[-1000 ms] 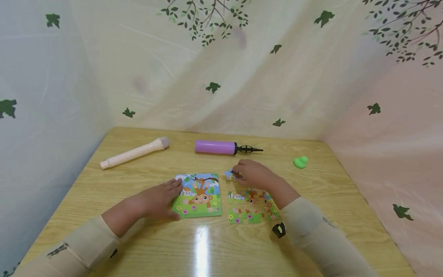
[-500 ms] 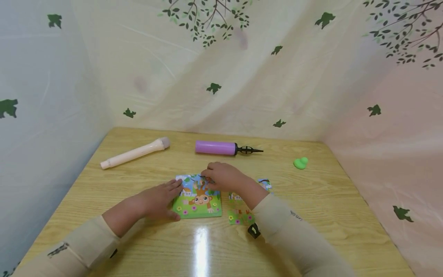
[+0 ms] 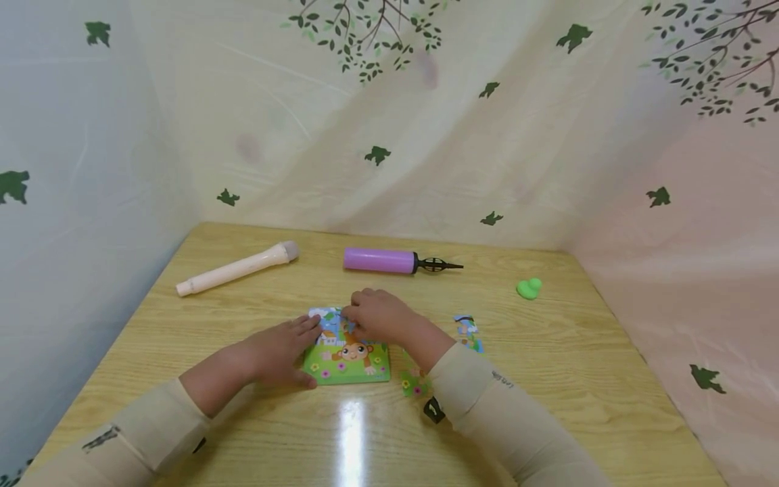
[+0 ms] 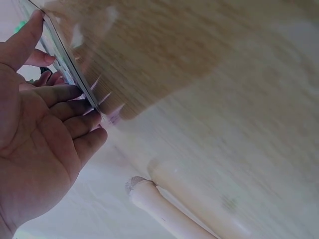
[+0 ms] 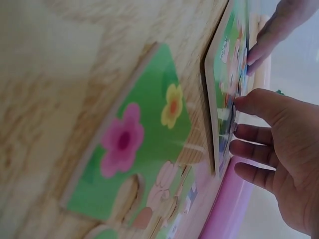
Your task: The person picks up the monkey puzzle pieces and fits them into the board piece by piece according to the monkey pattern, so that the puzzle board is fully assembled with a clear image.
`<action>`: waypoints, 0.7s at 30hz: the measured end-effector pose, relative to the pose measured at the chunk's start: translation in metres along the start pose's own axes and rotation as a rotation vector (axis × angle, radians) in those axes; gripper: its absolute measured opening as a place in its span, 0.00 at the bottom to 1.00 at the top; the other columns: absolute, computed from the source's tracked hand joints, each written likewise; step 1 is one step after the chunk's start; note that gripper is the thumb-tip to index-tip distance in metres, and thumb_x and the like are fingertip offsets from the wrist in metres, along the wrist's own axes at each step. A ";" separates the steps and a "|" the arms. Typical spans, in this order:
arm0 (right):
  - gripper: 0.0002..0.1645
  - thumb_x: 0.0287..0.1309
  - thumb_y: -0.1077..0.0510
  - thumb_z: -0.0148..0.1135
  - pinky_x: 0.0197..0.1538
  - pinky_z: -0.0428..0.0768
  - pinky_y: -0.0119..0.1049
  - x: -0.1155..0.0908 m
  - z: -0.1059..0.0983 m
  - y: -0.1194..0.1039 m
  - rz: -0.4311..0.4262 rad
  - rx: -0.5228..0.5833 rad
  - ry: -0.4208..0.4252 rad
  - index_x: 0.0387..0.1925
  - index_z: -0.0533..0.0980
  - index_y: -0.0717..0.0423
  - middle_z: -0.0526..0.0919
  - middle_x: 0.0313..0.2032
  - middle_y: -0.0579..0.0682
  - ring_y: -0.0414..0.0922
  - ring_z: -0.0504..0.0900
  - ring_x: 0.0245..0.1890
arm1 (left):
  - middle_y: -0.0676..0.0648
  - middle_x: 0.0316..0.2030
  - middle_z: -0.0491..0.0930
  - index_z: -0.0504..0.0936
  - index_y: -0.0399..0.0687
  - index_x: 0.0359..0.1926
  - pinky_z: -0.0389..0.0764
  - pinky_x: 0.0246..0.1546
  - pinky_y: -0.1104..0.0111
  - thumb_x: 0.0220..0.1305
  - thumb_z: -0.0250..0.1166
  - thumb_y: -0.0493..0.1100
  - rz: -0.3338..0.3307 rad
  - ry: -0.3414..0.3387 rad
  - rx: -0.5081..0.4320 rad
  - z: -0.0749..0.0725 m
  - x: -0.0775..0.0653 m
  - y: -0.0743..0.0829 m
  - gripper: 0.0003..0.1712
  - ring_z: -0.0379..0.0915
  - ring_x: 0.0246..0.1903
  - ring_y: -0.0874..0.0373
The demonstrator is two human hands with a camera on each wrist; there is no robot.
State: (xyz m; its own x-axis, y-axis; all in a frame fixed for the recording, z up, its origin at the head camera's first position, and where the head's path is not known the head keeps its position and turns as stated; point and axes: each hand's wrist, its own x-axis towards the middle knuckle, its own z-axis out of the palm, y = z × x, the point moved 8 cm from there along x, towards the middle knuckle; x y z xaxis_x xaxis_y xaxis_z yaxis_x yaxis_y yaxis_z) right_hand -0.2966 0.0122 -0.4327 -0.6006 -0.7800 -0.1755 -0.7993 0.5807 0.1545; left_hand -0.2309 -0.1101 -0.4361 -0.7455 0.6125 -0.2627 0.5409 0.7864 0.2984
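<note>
While left hand (image 3: 281, 352) lies spread, right hand (image 3: 380, 318) touches puzzle board (image 3: 347, 380).
Near its far edge; cannot tell if pinching.

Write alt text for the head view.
A person's left hand rests on the left edge of a monkey jigsaw puzzle; the right hand touches its upper part. Loose pieces lie to the right. Beyond: pale microphone, purple balloon pump, green toy duck.

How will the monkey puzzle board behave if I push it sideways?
The board is probably stiff, since its exposed edge looks straight and woodlike. It may slide readily, as the table looks glossy. Tipping seems unlikely: it lies flat.
</note>
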 end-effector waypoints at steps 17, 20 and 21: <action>0.24 0.70 0.46 0.55 0.50 0.78 0.36 -0.002 -0.001 -0.004 0.013 -0.016 -0.006 0.66 0.72 0.38 0.75 0.52 0.45 0.42 0.73 0.49 | 0.34 0.74 0.52 0.58 0.32 0.72 0.55 0.72 0.45 0.55 0.70 0.64 -0.005 0.025 0.017 -0.009 0.000 0.005 0.57 0.48 0.73 0.35; 0.24 0.70 0.47 0.55 0.52 0.78 0.37 -0.006 -0.003 -0.003 0.001 0.031 0.007 0.66 0.72 0.39 0.76 0.53 0.46 0.42 0.74 0.50 | 0.33 0.74 0.53 0.59 0.32 0.72 0.55 0.72 0.45 0.55 0.70 0.64 -0.004 0.026 0.015 -0.009 0.000 0.006 0.57 0.48 0.73 0.34; 0.24 0.70 0.47 0.55 0.52 0.78 0.37 -0.008 -0.004 -0.001 -0.002 0.056 0.014 0.66 0.72 0.40 0.76 0.53 0.46 0.43 0.75 0.50 | 0.33 0.74 0.53 0.59 0.32 0.72 0.55 0.72 0.45 0.55 0.70 0.64 -0.005 0.028 0.012 -0.009 0.000 0.006 0.57 0.48 0.73 0.35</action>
State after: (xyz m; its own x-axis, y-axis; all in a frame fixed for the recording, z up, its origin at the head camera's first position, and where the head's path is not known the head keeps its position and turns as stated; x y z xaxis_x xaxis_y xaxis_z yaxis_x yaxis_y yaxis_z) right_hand -0.2907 0.0170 -0.4278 -0.5991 -0.7841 -0.1619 -0.8005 0.5911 0.0993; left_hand -0.2310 -0.1055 -0.4264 -0.7584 0.6066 -0.2385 0.5419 0.7902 0.2863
